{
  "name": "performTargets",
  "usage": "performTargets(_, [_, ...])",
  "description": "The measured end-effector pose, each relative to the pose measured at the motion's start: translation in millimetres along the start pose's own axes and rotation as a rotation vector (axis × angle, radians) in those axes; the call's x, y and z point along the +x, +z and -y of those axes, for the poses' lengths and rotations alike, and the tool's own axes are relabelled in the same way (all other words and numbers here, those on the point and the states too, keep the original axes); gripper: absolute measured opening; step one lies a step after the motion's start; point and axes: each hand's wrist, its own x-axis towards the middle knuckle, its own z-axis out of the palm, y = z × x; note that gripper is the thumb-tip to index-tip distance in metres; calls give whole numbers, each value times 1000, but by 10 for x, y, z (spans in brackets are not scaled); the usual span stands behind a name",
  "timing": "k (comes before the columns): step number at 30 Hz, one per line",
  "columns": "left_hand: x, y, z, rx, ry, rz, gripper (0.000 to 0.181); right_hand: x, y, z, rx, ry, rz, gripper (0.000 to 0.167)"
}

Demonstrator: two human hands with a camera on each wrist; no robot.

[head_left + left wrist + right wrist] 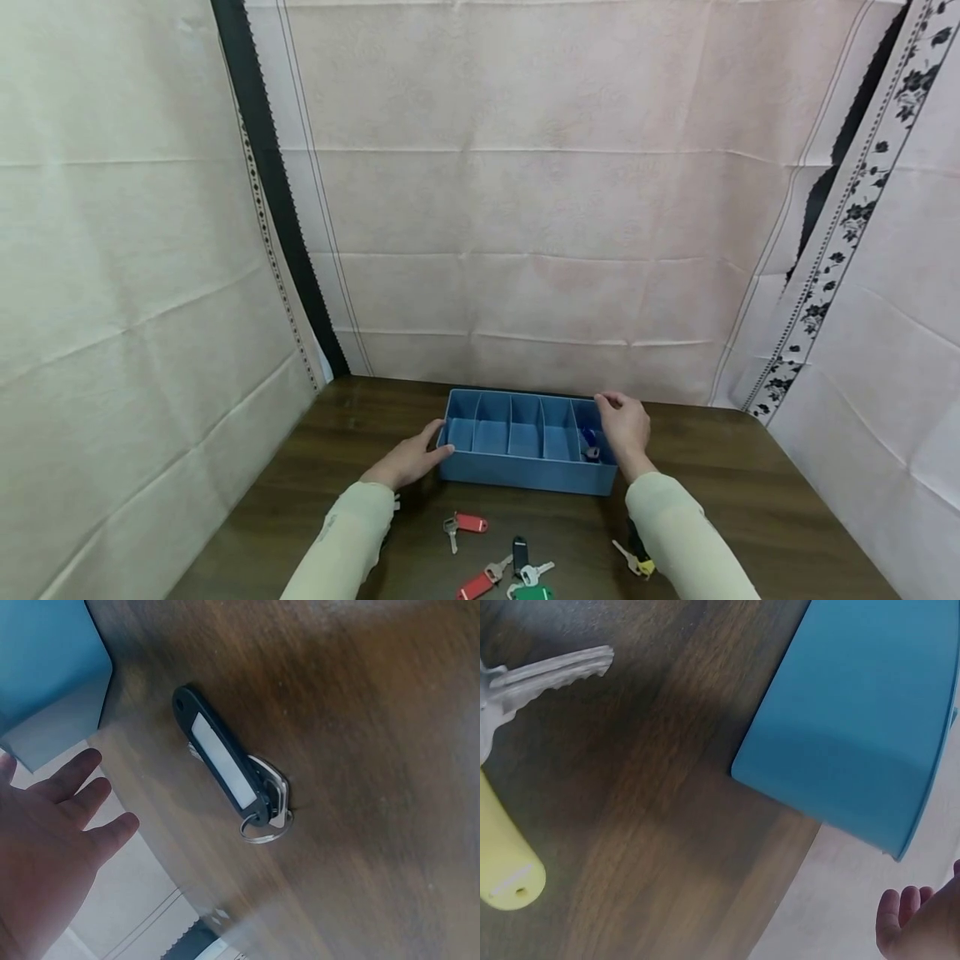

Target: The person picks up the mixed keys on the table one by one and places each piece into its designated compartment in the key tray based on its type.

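A blue divided box (525, 473) stands at the back of the table. Its rightmost compartment holds a key (592, 453) with a dark blue tag. At the box's left end is my left hand (405, 461), thumb toward the front wall and fingers spread along the side. My right hand (627, 427) is at the back right corner, thumb and forefinger by the rim; its other fingers (909, 904) show beyond the box end in the right wrist view. A black-tagged key (225, 765) lies below my left hand. Under my right forearm lies a yellow-tagged key (643, 567).
Nearer the front of the wooden table (300, 533) lie keys with a red tag (471, 522), another red tag (476, 587), a black tag (520, 552) and a green tag (532, 593). Behind the table hangs a pale cloth (525, 208), with more cloth at both sides.
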Motion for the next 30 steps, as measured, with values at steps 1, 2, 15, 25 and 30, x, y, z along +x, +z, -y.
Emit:
performTargets(1, [-1,-7,2,1,6,0,81,1,-7,-1,3,1,0,34])
performTargets(2, [-1,-11,3,1,9,0,80,1,-15,-3,7,3,2,34])
performTargets(15, [17,-42,30,-2,-8,1,81,-17,-164,-78,-2,-31,4,35])
performTargets(25, [-7,-4,-17,2,8,8,80,-85,-348,-233,-35,-51,24,38])
performTargets(30, [-13,-3,-23,-3,5,1,79,-105,-404,-270,-34,-40,41,42])
